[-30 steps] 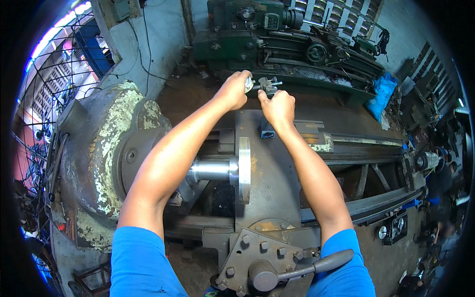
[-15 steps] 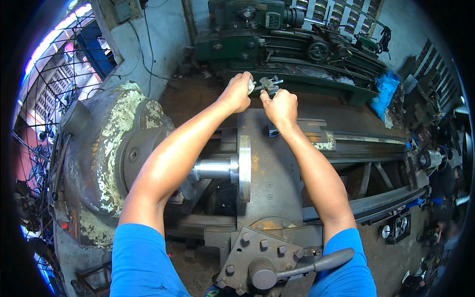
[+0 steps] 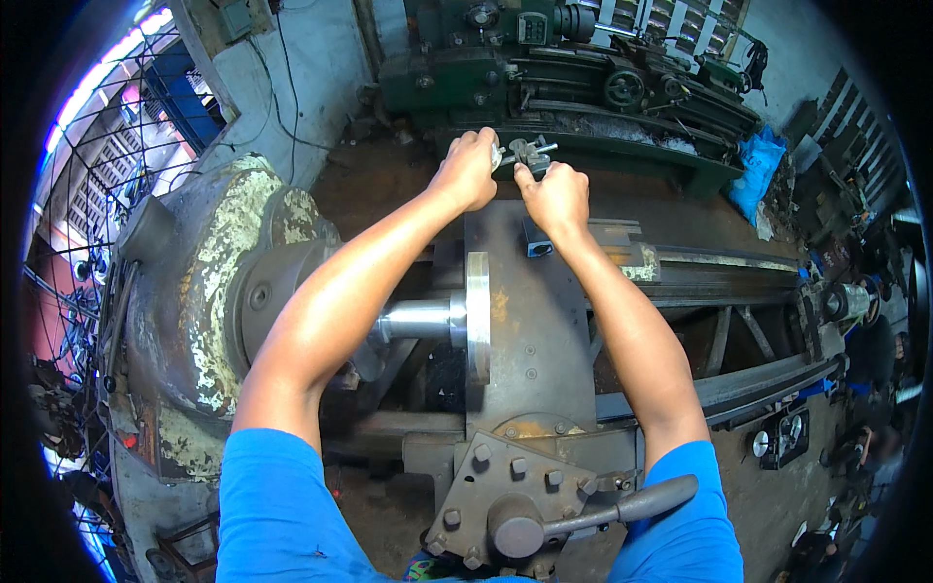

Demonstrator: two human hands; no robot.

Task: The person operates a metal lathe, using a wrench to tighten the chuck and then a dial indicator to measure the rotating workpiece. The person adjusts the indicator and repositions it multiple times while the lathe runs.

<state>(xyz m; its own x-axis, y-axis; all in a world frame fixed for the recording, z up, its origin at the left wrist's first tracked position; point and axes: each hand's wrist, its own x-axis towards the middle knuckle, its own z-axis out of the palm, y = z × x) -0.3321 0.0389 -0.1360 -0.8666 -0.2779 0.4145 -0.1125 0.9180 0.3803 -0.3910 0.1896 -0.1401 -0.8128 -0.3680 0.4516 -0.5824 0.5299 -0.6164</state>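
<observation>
Both arms reach out over the lathe's far side. My left hand (image 3: 466,172) is closed around a small round gauge, of which only a pale edge shows by the fingers; it looks like a dial indicator (image 3: 498,155). Right beside it, my right hand (image 3: 558,194) is closed on the metal clamp (image 3: 528,154) of the indicator's stand, thumb pressed against it. A short bright rod sticks out of the clamp to the right. Below the right wrist, a blue-marked block like a magnetic base (image 3: 536,239) rests on the carriage. A shiny flanged workpiece (image 3: 477,316) sits in the chuck, under my left forearm.
The worn headstock (image 3: 209,291) stands at left. Nearest me is the tool post (image 3: 515,500) with its long lever (image 3: 632,510). Bed rails (image 3: 719,272) run right to the tailstock (image 3: 844,301). Behind stand a green lathe (image 3: 583,107) and a blue bag (image 3: 756,180).
The view has shifted slightly. Both hands stay at the indicator and its clamp, with only small movement. The workpiece and carriage look the same.
</observation>
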